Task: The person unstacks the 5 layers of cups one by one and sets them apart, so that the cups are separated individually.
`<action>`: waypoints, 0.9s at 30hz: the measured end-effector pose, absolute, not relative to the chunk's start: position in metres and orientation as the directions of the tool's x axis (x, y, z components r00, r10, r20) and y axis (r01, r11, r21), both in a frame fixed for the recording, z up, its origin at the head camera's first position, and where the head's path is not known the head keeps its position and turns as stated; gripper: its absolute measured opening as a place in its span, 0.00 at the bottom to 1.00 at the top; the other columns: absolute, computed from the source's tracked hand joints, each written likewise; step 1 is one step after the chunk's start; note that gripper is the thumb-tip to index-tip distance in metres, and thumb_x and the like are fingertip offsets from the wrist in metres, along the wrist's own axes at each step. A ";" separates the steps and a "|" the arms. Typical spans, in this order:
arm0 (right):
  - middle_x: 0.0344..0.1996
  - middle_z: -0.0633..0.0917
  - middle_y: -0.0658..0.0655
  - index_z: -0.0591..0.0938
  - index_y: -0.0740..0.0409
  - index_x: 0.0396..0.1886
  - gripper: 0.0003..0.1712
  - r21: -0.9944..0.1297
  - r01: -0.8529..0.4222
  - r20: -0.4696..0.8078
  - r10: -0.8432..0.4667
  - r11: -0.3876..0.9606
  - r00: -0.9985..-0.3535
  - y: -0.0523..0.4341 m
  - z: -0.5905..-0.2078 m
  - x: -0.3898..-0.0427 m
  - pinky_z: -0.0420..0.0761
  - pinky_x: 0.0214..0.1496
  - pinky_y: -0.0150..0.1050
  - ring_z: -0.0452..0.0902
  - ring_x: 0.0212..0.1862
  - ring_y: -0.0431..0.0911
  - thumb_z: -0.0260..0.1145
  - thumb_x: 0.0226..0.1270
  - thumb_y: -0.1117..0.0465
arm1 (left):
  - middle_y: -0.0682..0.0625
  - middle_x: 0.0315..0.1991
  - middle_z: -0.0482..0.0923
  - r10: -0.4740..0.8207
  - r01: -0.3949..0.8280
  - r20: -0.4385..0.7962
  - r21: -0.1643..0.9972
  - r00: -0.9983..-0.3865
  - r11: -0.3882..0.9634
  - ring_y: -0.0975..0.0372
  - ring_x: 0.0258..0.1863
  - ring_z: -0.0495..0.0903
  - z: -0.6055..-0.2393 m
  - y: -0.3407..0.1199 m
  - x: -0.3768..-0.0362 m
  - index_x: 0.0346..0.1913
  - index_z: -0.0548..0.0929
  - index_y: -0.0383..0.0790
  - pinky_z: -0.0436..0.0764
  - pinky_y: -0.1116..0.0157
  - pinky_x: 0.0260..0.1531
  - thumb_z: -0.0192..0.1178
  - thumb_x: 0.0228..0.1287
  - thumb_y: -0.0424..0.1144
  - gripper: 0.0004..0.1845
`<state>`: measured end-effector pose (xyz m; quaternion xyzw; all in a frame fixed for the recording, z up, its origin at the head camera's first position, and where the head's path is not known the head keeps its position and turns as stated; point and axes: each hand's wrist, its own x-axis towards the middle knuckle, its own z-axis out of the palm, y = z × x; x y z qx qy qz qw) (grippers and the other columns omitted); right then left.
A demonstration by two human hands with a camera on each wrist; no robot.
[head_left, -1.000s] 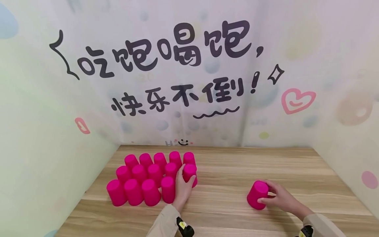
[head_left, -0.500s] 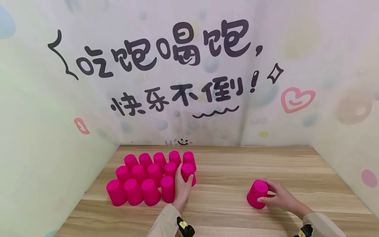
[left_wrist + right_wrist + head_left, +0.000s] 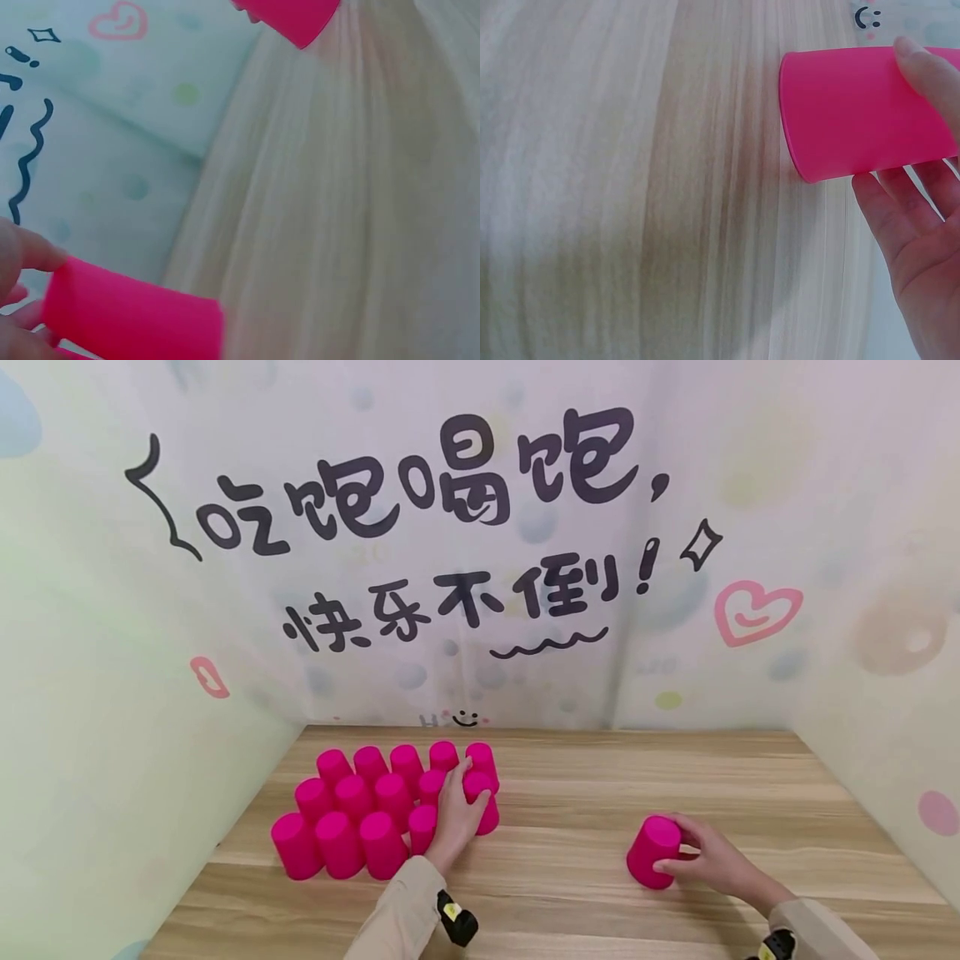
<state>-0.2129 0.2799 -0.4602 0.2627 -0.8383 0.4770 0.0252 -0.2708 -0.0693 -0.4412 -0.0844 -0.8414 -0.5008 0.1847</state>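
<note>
My left hand [image 3: 456,817] is at the right end of a group of upside-down pink cups, its thumb and fingers around the end cup [image 3: 487,815] of the middle row. In the left wrist view, the thumb touches the upper edge of that pink cup [image 3: 139,311] and other fingers show at its far side. Off to the right, my right hand [image 3: 712,860] holds a single upside-down pink cup [image 3: 651,853]. The right wrist view shows thumb and fingers on opposite sides of this cup [image 3: 862,112]; its wide rim is low, at or near the tabletop.
Several more pink cups stand upside down in three rows at the left, including a front-row cup [image 3: 384,847] and a back-row cup [image 3: 481,760]. Beneath them is a wood-grain table [image 3: 562,868]. A printed white backdrop [image 3: 480,685] rises behind the table, with side panels left and right.
The left hand has shifted slightly up and left over its cup, and its wrist now covers more of the front-row end cup. The right hand and its cup stay in place.
</note>
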 end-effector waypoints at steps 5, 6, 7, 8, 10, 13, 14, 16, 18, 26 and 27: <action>0.38 0.79 0.48 0.68 0.78 0.49 0.31 -0.787 -0.464 0.294 -0.413 0.407 -0.862 0.279 -0.458 -0.212 0.78 0.36 0.29 0.73 0.41 0.29 0.70 0.46 0.67 | 0.38 0.50 0.71 0.096 0.339 0.348 0.756 -0.933 0.560 0.47 0.50 0.69 -0.422 -0.080 -0.276 0.55 0.68 0.28 0.70 0.53 0.50 0.60 0.52 0.28 0.25; 0.38 0.79 0.48 0.68 0.78 0.49 0.31 -0.786 -0.468 0.298 -0.414 0.405 -0.860 0.279 -0.458 -0.212 0.78 0.36 0.30 0.73 0.41 0.29 0.70 0.46 0.67 | 0.38 0.50 0.71 0.120 0.339 0.332 0.749 -0.935 0.569 0.47 0.49 0.69 -0.418 -0.082 -0.276 0.55 0.69 0.27 0.71 0.53 0.49 0.61 0.52 0.28 0.25; 0.38 0.79 0.48 0.68 0.78 0.49 0.31 -0.785 -0.470 0.302 -0.414 0.403 -0.859 0.279 -0.459 -0.212 0.78 0.36 0.30 0.73 0.41 0.29 0.70 0.46 0.67 | 0.37 0.49 0.71 0.142 0.340 0.318 0.744 -0.937 0.575 0.47 0.49 0.70 -0.416 -0.084 -0.277 0.54 0.69 0.27 0.71 0.54 0.49 0.61 0.52 0.28 0.25; 0.38 0.79 0.48 0.68 0.78 0.49 0.31 -0.786 -0.469 0.300 -0.413 0.404 -0.860 0.279 -0.459 -0.212 0.78 0.36 0.30 0.73 0.41 0.29 0.70 0.46 0.67 | 0.37 0.49 0.72 0.162 0.335 0.298 0.741 -0.941 0.581 0.47 0.49 0.70 -0.414 -0.086 -0.278 0.54 0.69 0.27 0.71 0.54 0.49 0.61 0.52 0.28 0.25; 0.38 0.78 0.49 0.68 0.78 0.49 0.31 -0.787 -0.467 0.299 -0.413 0.403 -0.860 0.280 -0.460 -0.213 0.78 0.36 0.30 0.73 0.41 0.30 0.70 0.46 0.67 | 0.37 0.49 0.73 0.201 0.325 0.255 0.737 -0.946 0.592 0.47 0.50 0.70 -0.411 -0.089 -0.280 0.54 0.69 0.26 0.71 0.55 0.49 0.61 0.53 0.29 0.25; 0.37 0.78 0.49 0.68 0.77 0.48 0.31 -0.791 -0.460 0.294 -0.409 0.403 -0.864 0.281 -0.461 -0.213 0.78 0.36 0.30 0.73 0.41 0.30 0.70 0.46 0.67 | 0.38 0.50 0.73 0.244 0.303 0.191 0.736 -0.951 0.606 0.49 0.52 0.70 -0.410 -0.093 -0.284 0.54 0.69 0.27 0.70 0.54 0.50 0.61 0.53 0.31 0.25; 0.37 0.78 0.49 0.68 0.77 0.48 0.31 -0.792 -0.457 0.292 -0.407 0.404 -0.865 0.281 -0.461 -0.213 0.78 0.36 0.30 0.73 0.41 0.30 0.70 0.46 0.67 | 0.38 0.50 0.73 0.257 0.299 0.173 0.733 -0.951 0.611 0.49 0.52 0.70 -0.409 -0.094 -0.285 0.54 0.69 0.27 0.70 0.54 0.50 0.61 0.53 0.32 0.25; 0.37 0.78 0.49 0.68 0.77 0.48 0.31 -0.791 -0.459 0.294 -0.407 0.405 -0.865 0.281 -0.461 -0.213 0.78 0.36 0.30 0.73 0.40 0.30 0.70 0.46 0.67 | 0.38 0.51 0.73 0.279 0.297 0.150 0.727 -0.949 0.619 0.49 0.52 0.70 -0.407 -0.096 -0.287 0.54 0.70 0.26 0.70 0.54 0.50 0.62 0.53 0.32 0.25; 0.37 0.78 0.49 0.68 0.77 0.49 0.31 -0.790 -0.460 0.294 -0.407 0.406 -0.865 0.281 -0.462 -0.213 0.78 0.36 0.29 0.73 0.40 0.30 0.70 0.46 0.67 | 0.37 0.51 0.72 0.293 0.292 0.130 0.727 -0.947 0.622 0.48 0.52 0.70 -0.404 -0.098 -0.288 0.53 0.70 0.26 0.71 0.55 0.50 0.62 0.53 0.32 0.25; 0.39 0.78 0.59 0.68 0.76 0.50 0.32 -0.786 -0.439 0.263 -0.407 0.436 -0.875 0.280 -0.459 -0.213 0.79 0.36 0.32 0.72 0.41 0.29 0.70 0.47 0.65 | 0.38 0.49 0.73 0.276 0.203 0.033 0.761 -0.961 0.616 0.49 0.46 0.73 -0.402 -0.100 -0.290 0.53 0.72 0.29 0.75 0.58 0.44 0.63 0.53 0.34 0.24; 0.39 0.78 0.61 0.68 0.76 0.50 0.32 -0.784 -0.432 0.254 -0.405 0.445 -0.878 0.279 -0.458 -0.214 0.79 0.36 0.32 0.72 0.41 0.29 0.70 0.47 0.64 | 0.39 0.48 0.73 0.270 0.188 0.021 0.768 -0.963 0.612 0.49 0.46 0.73 -0.402 -0.100 -0.291 0.53 0.72 0.29 0.76 0.58 0.44 0.62 0.53 0.34 0.24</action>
